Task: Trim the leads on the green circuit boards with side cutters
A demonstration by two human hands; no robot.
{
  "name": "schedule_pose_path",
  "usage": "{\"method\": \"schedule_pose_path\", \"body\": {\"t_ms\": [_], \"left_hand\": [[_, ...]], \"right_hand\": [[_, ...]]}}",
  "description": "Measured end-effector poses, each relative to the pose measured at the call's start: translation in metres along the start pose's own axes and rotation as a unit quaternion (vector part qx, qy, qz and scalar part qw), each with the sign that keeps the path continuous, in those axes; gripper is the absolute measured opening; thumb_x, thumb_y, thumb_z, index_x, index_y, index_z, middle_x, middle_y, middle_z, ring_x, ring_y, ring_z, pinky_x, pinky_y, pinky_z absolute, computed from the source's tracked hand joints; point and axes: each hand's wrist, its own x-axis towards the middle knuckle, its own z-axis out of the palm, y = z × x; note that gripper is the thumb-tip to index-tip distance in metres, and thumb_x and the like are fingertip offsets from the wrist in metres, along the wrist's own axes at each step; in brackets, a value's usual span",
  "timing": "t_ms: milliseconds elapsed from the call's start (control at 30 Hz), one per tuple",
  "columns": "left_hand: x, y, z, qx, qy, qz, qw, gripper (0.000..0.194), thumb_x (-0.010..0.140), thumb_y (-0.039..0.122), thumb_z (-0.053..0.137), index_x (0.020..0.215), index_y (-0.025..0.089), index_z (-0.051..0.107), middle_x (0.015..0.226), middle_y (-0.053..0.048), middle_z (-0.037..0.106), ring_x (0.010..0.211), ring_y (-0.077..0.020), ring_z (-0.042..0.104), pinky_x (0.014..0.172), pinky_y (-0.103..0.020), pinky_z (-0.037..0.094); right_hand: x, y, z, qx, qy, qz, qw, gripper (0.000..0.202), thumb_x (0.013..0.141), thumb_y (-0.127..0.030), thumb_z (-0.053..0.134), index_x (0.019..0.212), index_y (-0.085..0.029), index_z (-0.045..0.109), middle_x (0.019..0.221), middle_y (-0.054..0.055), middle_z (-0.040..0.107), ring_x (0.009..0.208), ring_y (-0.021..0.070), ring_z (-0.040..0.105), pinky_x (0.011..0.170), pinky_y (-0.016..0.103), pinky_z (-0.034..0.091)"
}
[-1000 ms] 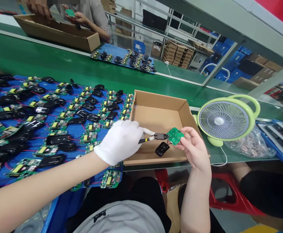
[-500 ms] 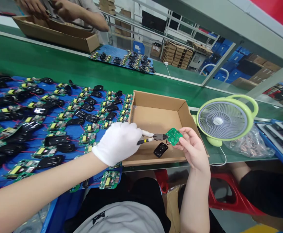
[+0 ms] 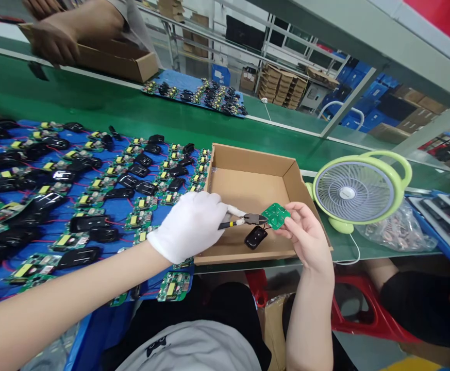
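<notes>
My left hand (image 3: 194,224), in a white glove, is closed around a pair of cutting pliers (image 3: 252,219) with black and yellow handles. The jaws of the pliers touch the left edge of a small green circuit board (image 3: 276,216). My bare right hand (image 3: 304,229) pinches that board at its right edge. A glossy black plastic piece (image 3: 255,237) hangs from the board just below the jaws. All of this is over an open cardboard box (image 3: 244,185).
Rows of circuit boards with black pieces lie on a blue sheet (image 3: 120,206) at the left. A green fan (image 3: 352,193) stands right of the box, beside a plastic bag (image 3: 400,226). Across the bench, a person's hands (image 3: 56,44) are at another box (image 3: 143,67).
My hands, the pliers and the board have barely moved. Across the bench, the other person's arm has reached forward over the edge of their box, and a dark piece shows beside it.
</notes>
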Motion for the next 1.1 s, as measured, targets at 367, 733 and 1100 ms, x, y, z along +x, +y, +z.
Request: {"method": "schedule_pose_path", "body": {"t_ms": [367, 733, 1100], "left_hand": [[0.0021, 0.0024, -0.0013, 0.041, 0.015, 0.024, 0.999, 0.019, 0.082, 0.013, 0.057, 0.066, 0.019, 0.066, 0.062, -0.007, 0.052, 0.056, -0.025, 0.051, 0.053, -0.037, 0.031], [-0.0006, 0.0014, -0.0014, 0.048, 0.027, 0.032, 0.998, 0.019, 0.082, 0.017, 0.059, 0.064, 0.018, 0.066, 0.058, -0.006, 0.051, 0.051, -0.0242, 0.05, 0.05, -0.035, 0.028], [0.0035, -0.0004, 0.0005, 0.008, 0.037, -0.01, 0.999, 0.027, 0.095, 0.025, 0.054, 0.078, 0.017, 0.073, 0.065, -0.006, 0.056, 0.061, -0.0237, 0.055, 0.057, -0.036, 0.035]], "right_hand": [[-0.001, 0.0009, -0.0007, 0.002, -0.014, -0.009, 1.0, 0.025, 0.085, -0.034, 0.08, 0.103, -0.027, 0.064, 0.104, 0.0, 0.065, 0.08, 0.0152, 0.069, 0.078, 0.033, 0.067], [-0.0014, 0.002, -0.0016, 0.009, -0.02, -0.014, 1.0, 0.024, 0.086, -0.033, 0.08, 0.103, -0.026, 0.065, 0.103, 0.001, 0.064, 0.081, 0.0145, 0.069, 0.075, 0.03, 0.067], [-0.0009, 0.0027, -0.0019, 0.016, -0.043, -0.016, 0.999, 0.019, 0.089, -0.03, 0.078, 0.104, -0.028, 0.068, 0.106, 0.001, 0.067, 0.081, 0.0129, 0.069, 0.071, 0.023, 0.065]]}}
